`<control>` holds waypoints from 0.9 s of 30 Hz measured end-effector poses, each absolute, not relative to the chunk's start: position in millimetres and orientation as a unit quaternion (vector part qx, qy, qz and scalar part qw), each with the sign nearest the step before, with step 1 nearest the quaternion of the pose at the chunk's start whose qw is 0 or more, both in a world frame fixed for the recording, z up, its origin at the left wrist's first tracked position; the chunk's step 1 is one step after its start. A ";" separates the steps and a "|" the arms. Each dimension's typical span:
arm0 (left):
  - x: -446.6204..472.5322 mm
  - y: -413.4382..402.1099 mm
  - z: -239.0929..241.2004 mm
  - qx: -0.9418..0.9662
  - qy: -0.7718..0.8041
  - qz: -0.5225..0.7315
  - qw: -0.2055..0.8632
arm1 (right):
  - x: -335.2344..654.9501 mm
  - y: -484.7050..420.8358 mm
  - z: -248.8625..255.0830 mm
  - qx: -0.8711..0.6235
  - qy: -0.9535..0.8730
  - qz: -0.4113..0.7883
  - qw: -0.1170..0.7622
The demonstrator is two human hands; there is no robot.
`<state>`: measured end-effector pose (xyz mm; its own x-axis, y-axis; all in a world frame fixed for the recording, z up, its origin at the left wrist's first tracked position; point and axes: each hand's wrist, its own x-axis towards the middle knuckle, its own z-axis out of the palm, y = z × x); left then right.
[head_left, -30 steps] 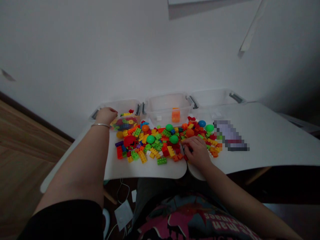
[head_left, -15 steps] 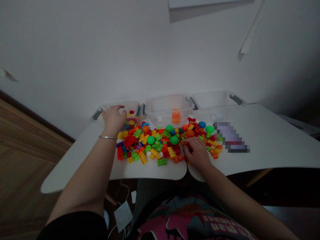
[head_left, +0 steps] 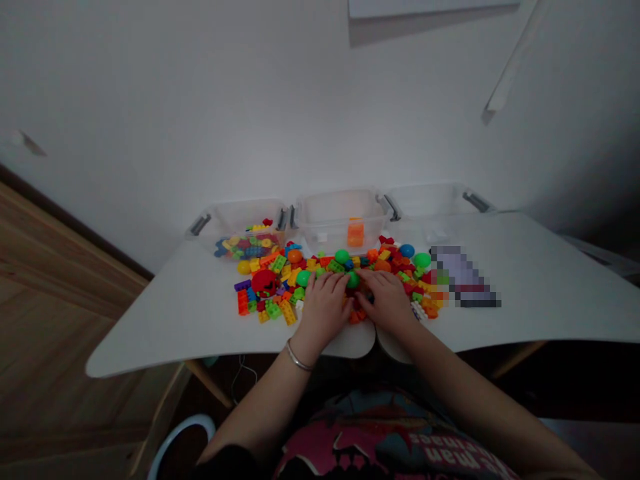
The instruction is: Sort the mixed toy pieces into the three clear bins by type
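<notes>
My left hand [head_left: 327, 303], with a bangle on the wrist, lies over the near middle of a pile of coloured toy bricks [head_left: 287, 312]. Its fingers are spread and bent down onto the bricks; no brick shows in its grasp. Close on its right, my right hand [head_left: 389, 299] rests at the pile with thumb and fingers apart, their tips partly hidden among the bricks. Between the two hands sits a green ball [head_left: 353, 279]. Another green ball [head_left: 303, 278] is just left of my left hand, and a red round piece [head_left: 264, 283] lies farther left.
Along the wall stand three clear bins: the left bin [head_left: 240, 212] holds small coloured pieces, the middle bin [head_left: 320, 220] an orange block [head_left: 355, 232], beside the right bin [head_left: 425, 199]. A pixelated flat object [head_left: 463, 273] lies right of the pile on the white table [head_left: 550, 287].
My left hand has come from above the left bin to the middle of the pile, beside my right hand. The right hand has stayed nearly in place.
</notes>
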<state>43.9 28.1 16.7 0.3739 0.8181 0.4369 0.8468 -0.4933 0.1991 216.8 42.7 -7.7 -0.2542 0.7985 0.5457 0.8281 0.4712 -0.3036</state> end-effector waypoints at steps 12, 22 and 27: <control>40.7 34.8 -1.7 -0.813 -0.512 -0.277 0.014 | 242.4 67.0 15.0 -0.590 -0.692 -0.080 0.408; 40.2 37.8 -1.7 -0.816 -0.506 -0.279 0.004 | 274.8 111.4 -6.6 -0.639 -0.670 -0.037 0.377; 40.3 37.6 -2.6 -0.814 -0.505 -0.287 0.000 | 259.6 98.0 3.5 -0.572 -0.710 -0.074 0.404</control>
<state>40.3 37.6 -2.6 0.3261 0.8218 0.4672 0.8216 -0.4908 0.2900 259.6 98.0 3.5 -0.0195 0.7529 0.6579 0.8720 0.3347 -0.3572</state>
